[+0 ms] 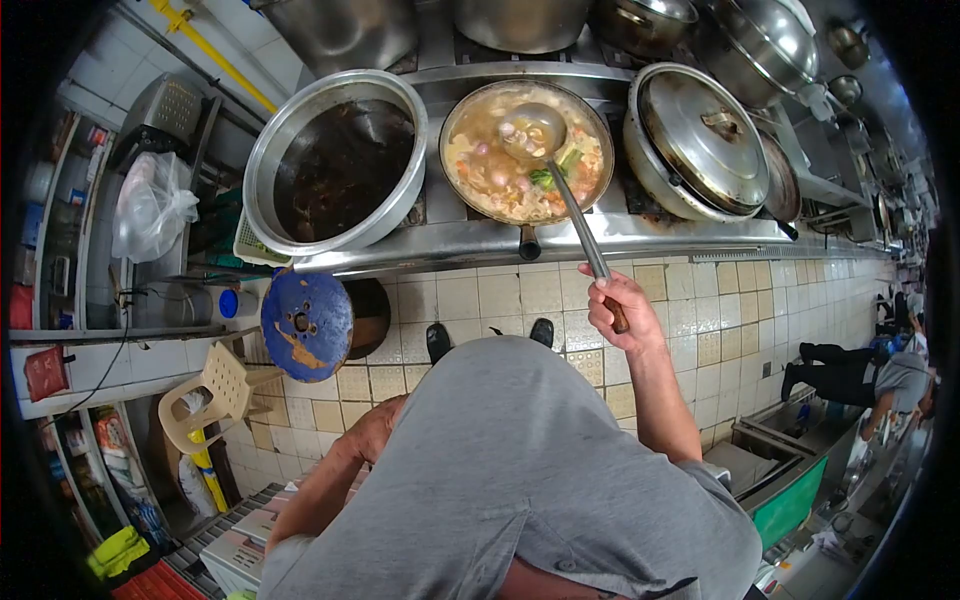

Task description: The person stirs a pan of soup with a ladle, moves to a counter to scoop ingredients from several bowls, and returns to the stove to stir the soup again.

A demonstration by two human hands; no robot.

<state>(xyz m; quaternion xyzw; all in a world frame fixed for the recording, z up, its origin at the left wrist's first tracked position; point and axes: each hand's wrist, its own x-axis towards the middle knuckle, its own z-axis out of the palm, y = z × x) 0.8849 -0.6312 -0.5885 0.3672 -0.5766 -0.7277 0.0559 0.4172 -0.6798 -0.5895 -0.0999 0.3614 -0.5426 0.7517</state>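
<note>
My right hand is wrapped round the wooden handle of a long metal ladle. The ladle's bowl dips into a pan of chunky, orange-tinged stew with pale round pieces, carrot bits and some green vegetable. My left hand rests low beside my grey shirt, which hides its fingers. Left of the pan stands a large metal pot of dark brown liquid. To the right is a wide pot with a dented metal lid.
Bigger pots line the back of the stove. A blue round-topped stool and a beige plastic chair stand at left on the tiled floor, near shelves. Another person is at far right.
</note>
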